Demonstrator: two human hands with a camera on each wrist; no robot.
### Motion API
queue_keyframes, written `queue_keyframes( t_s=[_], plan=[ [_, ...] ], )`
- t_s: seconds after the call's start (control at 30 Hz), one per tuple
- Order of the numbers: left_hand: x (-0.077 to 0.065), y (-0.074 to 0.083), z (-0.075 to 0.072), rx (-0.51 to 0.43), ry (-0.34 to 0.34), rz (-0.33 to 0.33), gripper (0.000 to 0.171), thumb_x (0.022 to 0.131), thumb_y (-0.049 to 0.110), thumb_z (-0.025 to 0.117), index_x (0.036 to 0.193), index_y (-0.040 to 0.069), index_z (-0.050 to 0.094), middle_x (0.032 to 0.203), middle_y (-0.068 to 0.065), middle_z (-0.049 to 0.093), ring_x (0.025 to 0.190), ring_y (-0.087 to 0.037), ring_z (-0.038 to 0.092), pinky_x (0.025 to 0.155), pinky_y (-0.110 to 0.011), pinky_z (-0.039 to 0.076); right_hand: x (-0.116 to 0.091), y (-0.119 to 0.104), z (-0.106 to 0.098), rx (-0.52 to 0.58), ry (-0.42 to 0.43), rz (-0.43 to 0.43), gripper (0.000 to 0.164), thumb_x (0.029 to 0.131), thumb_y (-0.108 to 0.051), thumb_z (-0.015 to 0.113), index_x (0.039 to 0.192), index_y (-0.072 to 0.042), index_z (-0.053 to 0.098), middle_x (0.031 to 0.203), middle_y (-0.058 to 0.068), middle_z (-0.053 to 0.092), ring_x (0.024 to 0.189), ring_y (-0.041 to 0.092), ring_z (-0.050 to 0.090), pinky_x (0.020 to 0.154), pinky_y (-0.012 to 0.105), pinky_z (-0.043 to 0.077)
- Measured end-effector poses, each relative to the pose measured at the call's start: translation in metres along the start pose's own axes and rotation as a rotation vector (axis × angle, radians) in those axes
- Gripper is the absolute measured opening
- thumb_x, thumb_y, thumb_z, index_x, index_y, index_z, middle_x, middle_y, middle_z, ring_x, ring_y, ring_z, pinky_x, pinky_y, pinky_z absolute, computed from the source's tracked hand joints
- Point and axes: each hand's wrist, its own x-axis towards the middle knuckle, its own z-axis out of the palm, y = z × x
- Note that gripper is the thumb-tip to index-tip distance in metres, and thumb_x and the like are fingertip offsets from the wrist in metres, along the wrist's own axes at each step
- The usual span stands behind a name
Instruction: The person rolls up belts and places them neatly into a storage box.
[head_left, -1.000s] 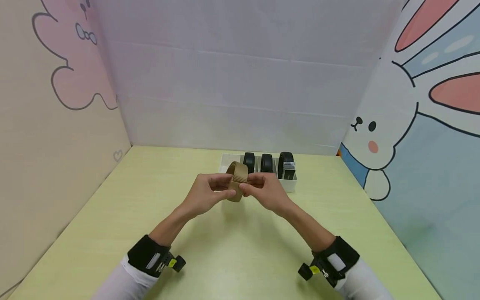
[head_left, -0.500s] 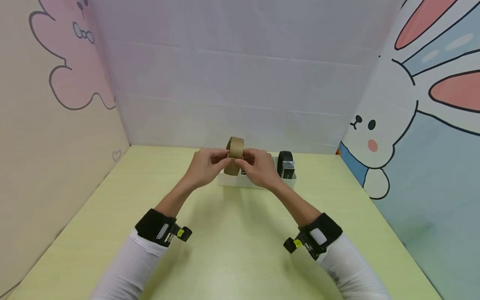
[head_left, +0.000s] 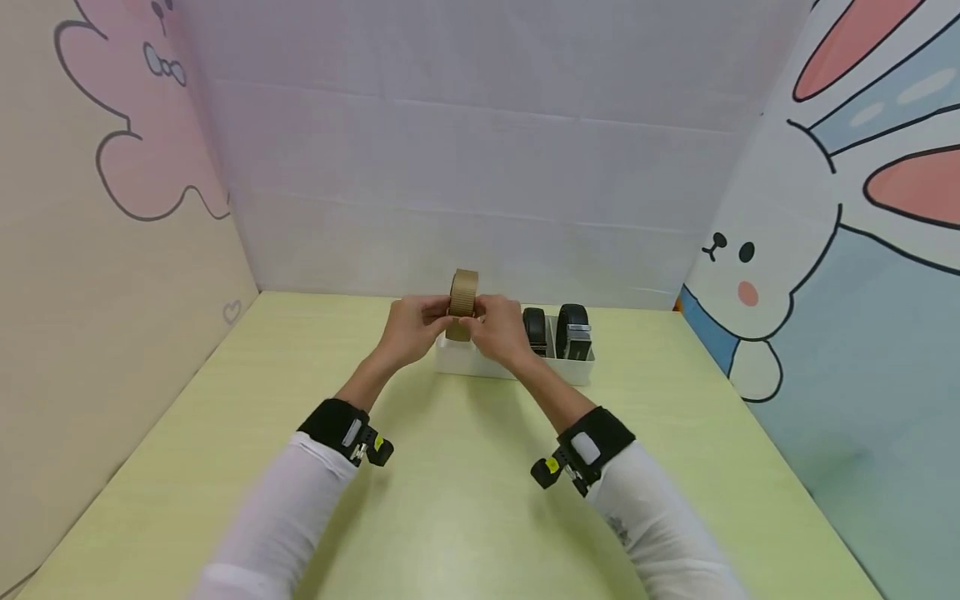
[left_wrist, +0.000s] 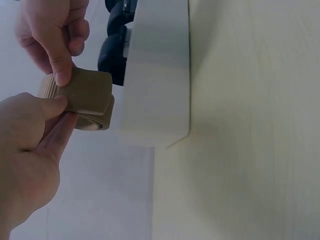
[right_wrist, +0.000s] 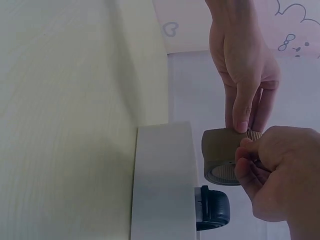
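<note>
A tan rolled belt (head_left: pixel 463 287) stands on edge between my two hands, above the left end of a white box (head_left: pixel 465 360). My left hand (head_left: pixel 408 329) pinches its left side between thumb and fingers. From the other side my right hand (head_left: pixel 501 329) pinches it too. The left wrist view shows both thumbs on the flat outer face of the belt (left_wrist: pixel 87 92) and a narrow gap down to the box rim. In the right wrist view the coiled layers of the belt (right_wrist: pixel 222 145) show at its edge. My right hand hides part of the box.
Black rolled belts with metal buckles stand in the box: one at the right end (head_left: pixel 573 321), another beside it (head_left: pixel 535 325). A further black roll (left_wrist: pixel 112 60) shows in the left wrist view. The pale yellow table (head_left: pixel 450 500) meets a white back wall (head_left: pixel 465 167).
Both hands have carried the tan belt forward and slightly left, from in front of the box to above its left end. The grip of both hands has stayed on it.
</note>
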Motion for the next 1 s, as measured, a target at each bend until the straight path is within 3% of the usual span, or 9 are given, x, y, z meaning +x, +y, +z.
queue_keyframes(
  t_s=[0.1,0.23,0.3,0.37,0.57,0.67,0.77,0.9,1.0],
  plan=[
    [-0.003,-0.012,0.006,-0.011,0.005,-0.018,0.04,0.108,0.002,0.074,0.147,-0.005,0.07,0.138,-0.028,0.078,0.124,-0.041,0.081,0.102,-0.047,0.067,0.005,0.016,0.014,-0.012,0.006,0.007,0.018,0.106,-0.019,0.079,0.114,-0.004,0.084,0.097,0.01,0.085,0.062,0.015,0.061,0.06,0.031,0.047],
    [-0.009,-0.022,0.012,-0.005,0.001,-0.031,0.043,0.107,0.002,0.075,0.149,-0.005,0.069,0.136,-0.028,0.079,0.121,-0.042,0.082,0.101,-0.048,0.067,0.0,0.012,0.02,-0.079,0.002,0.01,0.018,0.106,-0.019,0.08,0.111,-0.003,0.084,0.099,0.011,0.087,0.078,0.023,0.073,0.078,0.041,0.06],
    [-0.012,-0.025,0.014,0.009,-0.009,-0.029,0.046,0.107,0.002,0.075,0.152,-0.006,0.066,0.135,-0.028,0.079,0.12,-0.042,0.082,0.101,-0.047,0.068,-0.006,0.001,0.018,-0.115,-0.008,0.022,0.016,0.104,-0.015,0.081,0.111,0.0,0.084,0.102,0.014,0.087,0.091,0.032,0.079,0.09,0.049,0.062],
    [-0.013,-0.027,0.016,0.024,-0.022,-0.032,0.051,0.107,0.001,0.075,0.156,-0.006,0.062,0.135,-0.029,0.079,0.121,-0.042,0.082,0.101,-0.046,0.068,-0.007,0.0,0.02,-0.145,-0.017,0.021,0.016,0.104,-0.015,0.081,0.111,-0.001,0.084,0.103,0.014,0.087,0.096,0.036,0.08,0.094,0.051,0.062],
    [-0.015,-0.024,0.017,0.087,-0.074,-0.066,0.057,0.107,-0.001,0.074,0.161,-0.005,0.057,0.134,-0.03,0.078,0.121,-0.042,0.082,0.1,-0.044,0.068,-0.01,0.001,0.026,-0.15,-0.067,0.046,0.019,0.105,-0.012,0.08,0.122,-0.002,0.079,0.113,0.018,0.086,0.102,0.037,0.084,0.086,0.047,0.068],
    [-0.014,-0.02,0.016,0.124,-0.105,-0.063,0.053,0.107,-0.002,0.072,0.159,-0.006,0.059,0.133,-0.03,0.078,0.12,-0.042,0.082,0.098,-0.044,0.068,-0.011,0.001,0.027,-0.16,-0.09,0.053,0.017,0.106,-0.012,0.078,0.12,-0.001,0.077,0.113,0.018,0.084,0.097,0.034,0.082,0.082,0.043,0.066],
    [-0.013,-0.016,0.016,0.179,-0.128,-0.046,0.043,0.108,-0.001,0.069,0.15,-0.005,0.068,0.129,-0.028,0.081,0.115,-0.039,0.084,0.094,-0.041,0.07,-0.011,0.001,0.025,-0.176,-0.125,0.059,0.015,0.107,-0.013,0.077,0.115,0.0,0.076,0.106,0.018,0.081,0.084,0.028,0.073,0.074,0.039,0.058],
    [-0.012,-0.009,0.014,0.252,-0.151,-0.048,0.027,0.109,0.001,0.064,0.131,-0.003,0.079,0.111,-0.023,0.085,0.092,-0.034,0.083,0.077,-0.038,0.066,-0.009,0.002,0.021,-0.188,-0.19,0.064,0.011,0.107,-0.012,0.075,0.105,-0.001,0.074,0.092,0.014,0.075,0.071,0.021,0.058,0.067,0.032,0.047],
    [-0.013,-0.003,0.014,0.276,-0.156,-0.078,0.023,0.109,0.001,0.063,0.126,-0.002,0.078,0.111,-0.024,0.084,0.092,-0.036,0.082,0.076,-0.041,0.065,-0.008,0.002,0.019,-0.181,-0.222,0.058,0.012,0.107,-0.012,0.075,0.1,-0.002,0.072,0.084,0.01,0.07,0.066,0.018,0.055,0.063,0.03,0.044]
  ],
)
